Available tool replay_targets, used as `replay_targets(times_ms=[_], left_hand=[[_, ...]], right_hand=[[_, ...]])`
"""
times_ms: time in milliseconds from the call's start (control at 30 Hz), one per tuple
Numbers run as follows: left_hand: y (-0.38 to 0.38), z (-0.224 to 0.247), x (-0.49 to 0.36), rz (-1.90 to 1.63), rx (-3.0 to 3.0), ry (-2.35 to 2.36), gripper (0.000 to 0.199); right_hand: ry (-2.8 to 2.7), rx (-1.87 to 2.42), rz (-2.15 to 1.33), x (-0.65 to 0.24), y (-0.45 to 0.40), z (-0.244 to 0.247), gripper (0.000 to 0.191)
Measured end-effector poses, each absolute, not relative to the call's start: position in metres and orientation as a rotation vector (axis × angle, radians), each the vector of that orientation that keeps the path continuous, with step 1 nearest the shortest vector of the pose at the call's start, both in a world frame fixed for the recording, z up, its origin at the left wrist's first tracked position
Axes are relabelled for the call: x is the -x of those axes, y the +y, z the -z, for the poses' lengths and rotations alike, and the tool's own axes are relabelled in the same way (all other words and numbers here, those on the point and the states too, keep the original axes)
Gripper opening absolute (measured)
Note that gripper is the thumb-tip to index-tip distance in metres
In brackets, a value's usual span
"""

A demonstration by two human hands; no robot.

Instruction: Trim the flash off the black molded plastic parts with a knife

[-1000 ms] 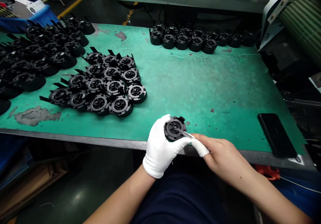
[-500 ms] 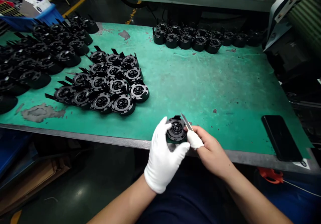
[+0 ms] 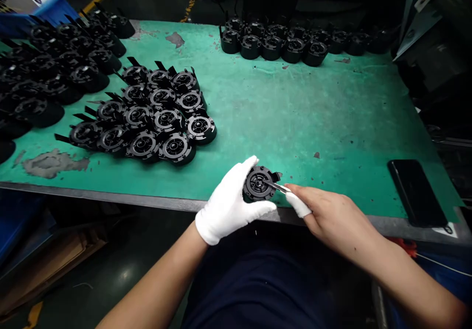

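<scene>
My left hand [image 3: 230, 196], in a white glove, curves round the left side of a round black plastic part [image 3: 258, 184] at the table's front edge. Its thumb stretches along the near side. My right hand [image 3: 324, 206] has a white cover on the thumb and grips a thin craft knife [image 3: 277, 187]. The blade points left, and its tip lies over the middle of the part's ringed face. A dark tab sticks out at the part's upper right.
Several similar black parts [image 3: 143, 144] stand in rows on the green tabletop [image 3: 258, 107], with more at the far left and a row of black housings [image 3: 273, 47] at the back. A black phone [image 3: 416, 191] lies at the right. A blue bin [image 3: 44, 12] is at the upper left.
The part has turned clockwise, its tab now at the right. My left hand has tilted with it. The knife has swung from pointing up to lying across the part's centre.
</scene>
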State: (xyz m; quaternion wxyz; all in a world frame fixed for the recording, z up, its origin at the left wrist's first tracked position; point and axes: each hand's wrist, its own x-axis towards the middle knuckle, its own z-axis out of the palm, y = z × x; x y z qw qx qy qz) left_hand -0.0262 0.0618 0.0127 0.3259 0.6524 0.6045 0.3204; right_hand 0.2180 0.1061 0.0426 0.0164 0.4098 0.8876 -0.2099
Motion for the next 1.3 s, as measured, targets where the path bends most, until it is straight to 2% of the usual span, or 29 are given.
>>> replay_targets(times_ms=[67, 233, 400, 600, 733, 1033, 1300], left_hand=[[0.065, -0.011, 0.026, -0.842, -1.708, 1.582, 0.089], [0.058, -0.006, 0.015, -0.951, -1.676, 1.649, 0.091], [0.053, -0.005, 0.005, -1.007, -1.587, 1.713, 0.087], [0.053, -0.002, -0.003, -1.089, -1.575, 1.730, 0.080], [0.052, -0.001, -0.011, -1.151, -1.592, 1.808, 0.076], [0.050, 0.003, -0.013, -1.174, -1.613, 1.821, 0.073], [0.051, 0.003, -0.016, -1.205, -1.617, 1.819, 0.065]], right_hand=[[2.746, -1.275, 0.672, -0.215, 0.104, -0.044, 0.048], [2.711, -1.296, 0.755, -0.214, 0.096, -0.044, 0.045], [2.699, -1.261, 0.846, -0.217, 0.078, -0.038, 0.051], [2.774, -1.513, 0.951, -0.220, 0.084, -0.041, 0.039], [2.787, -1.462, 0.857, -0.218, 0.098, -0.036, 0.037], [2.861, -1.411, 0.385, -0.215, 0.103, -0.026, 0.035], [2.840, -1.426, 0.333, -0.214, 0.106, -0.028, 0.036]])
